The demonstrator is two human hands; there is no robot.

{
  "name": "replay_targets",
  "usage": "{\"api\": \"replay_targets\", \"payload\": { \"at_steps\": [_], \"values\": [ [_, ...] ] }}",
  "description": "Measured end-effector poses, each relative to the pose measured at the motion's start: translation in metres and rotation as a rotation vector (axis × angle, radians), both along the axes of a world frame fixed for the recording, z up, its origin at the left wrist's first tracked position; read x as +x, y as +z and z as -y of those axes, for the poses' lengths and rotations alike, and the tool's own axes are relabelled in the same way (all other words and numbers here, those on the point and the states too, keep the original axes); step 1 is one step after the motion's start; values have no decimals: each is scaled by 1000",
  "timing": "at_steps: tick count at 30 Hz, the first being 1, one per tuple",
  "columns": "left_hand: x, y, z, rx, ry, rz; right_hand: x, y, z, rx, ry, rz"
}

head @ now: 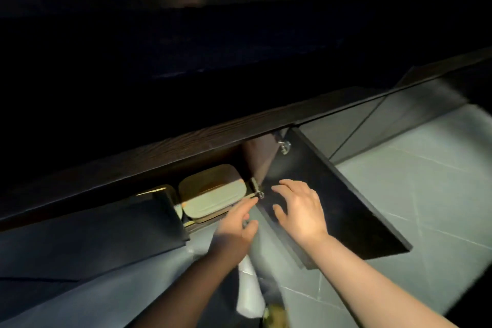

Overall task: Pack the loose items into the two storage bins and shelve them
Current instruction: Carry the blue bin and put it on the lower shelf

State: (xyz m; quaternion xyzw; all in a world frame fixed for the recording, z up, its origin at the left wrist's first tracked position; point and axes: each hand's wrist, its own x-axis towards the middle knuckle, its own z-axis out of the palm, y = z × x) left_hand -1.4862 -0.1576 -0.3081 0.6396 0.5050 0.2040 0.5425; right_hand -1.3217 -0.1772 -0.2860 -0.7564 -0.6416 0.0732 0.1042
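Observation:
Two storage bins stand side by side inside a low dark cabinet. The right bin [210, 194] shows its pale rounded lid. Only a lit corner of the left bin [157, 190] shows; the half-open left door [106, 226] hides the rest. My left hand [234, 229] reaches to the right bin's near right corner, index finger stretched out to it, holding nothing. My right hand [298, 210] is spread flat over the inner face of the open right door [338, 210]; I cannot tell whether it touches the door.
The cabinet's wood-grain top [159, 146] juts out above the bins. A metal hinge [257, 189] sits between the right bin and the right door. Pale tiled floor [412, 181] lies to the right. Something white and blurred [247, 293] lies below my left forearm.

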Motion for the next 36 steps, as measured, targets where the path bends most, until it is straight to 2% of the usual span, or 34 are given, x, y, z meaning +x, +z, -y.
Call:
{"api": "replay_targets", "payload": {
  "at_steps": [4, 9, 14, 21, 26, 28, 31, 33, 36],
  "values": [
    [84, 5, 13, -4, -195, -14, 82, 8, 32, 2, -224, 59],
    [147, 6, 44, 15, -314, -75, 154, -8, 82, -186, -459, 25],
    [166, -3, 68, -3, -340, -121, 164, -33, 110, -195, -440, -40],
    [141, -15, 89, -112, -212, -85, 155, -41, 109, -146, -442, -103],
    [97, -24, 99, -112, -171, -91, 98, -45, 126, -55, -267, -187],
    [73, -30, 102, -108, -153, -119, 66, -44, 132, 16, -192, -330],
    [27, -39, 108, -97, -87, -157, 14, -44, 130, 15, -15, -537],
    [0, -42, 108, -64, -31, -202, -12, -49, 121, -26, 155, -525],
    [-41, -40, 92, -19, 150, -214, -49, -62, 88, -75, 301, -364]
  ]
}}
